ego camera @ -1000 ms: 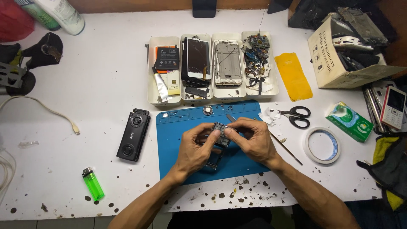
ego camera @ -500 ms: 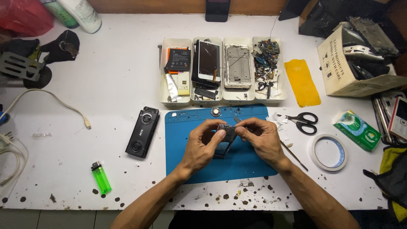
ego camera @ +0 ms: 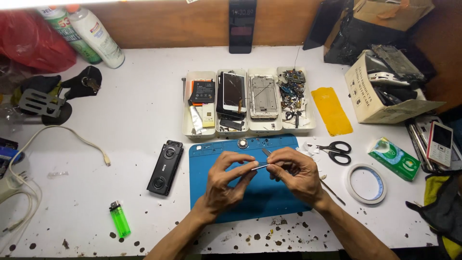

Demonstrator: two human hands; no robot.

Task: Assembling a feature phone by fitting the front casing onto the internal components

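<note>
Since the earlier frames our hands have drawn slightly apart over the mat, and the dark part they were bunched around no longer shows between them; now only a thin metal tool spans the gap. The view has also slid, so more of the back wall shows.

We work at a white, paint-flecked bench (ego camera: pixel 134 110). On it, near us, lies the blue work mat (ego camera: pixel 269 192), and behind the mat stands a row of white trays (ego camera: pixel 188 131) with phone parts: a battery, a cracked screen, a bare frame, loose bits. A cardboard box (ego camera: pixel 365 103) of old phones sits at far right, with a yellow sheet (ego camera: pixel 331 110) between it and the trays. Left of the mat lies a black speaker-like device (ego camera: pixel 165 167).

Our left hand (ego camera: pixel 225 185) and right hand (ego camera: pixel 298 173) hover above the mat, each pinching one end of the thin metal tool (ego camera: pixel 260 166), fingers closed on it; whether a small part is caught there too, we cannot tell.

Smaller things: a roll of white tape (ego camera: pixel 366 184) and black scissors (ego camera: pixel 337 150) right of the mat, a green packet (ego camera: pixel 394 159) beyond, and a green lighter (ego camera: pixel 119 219) at lower left.
</note>
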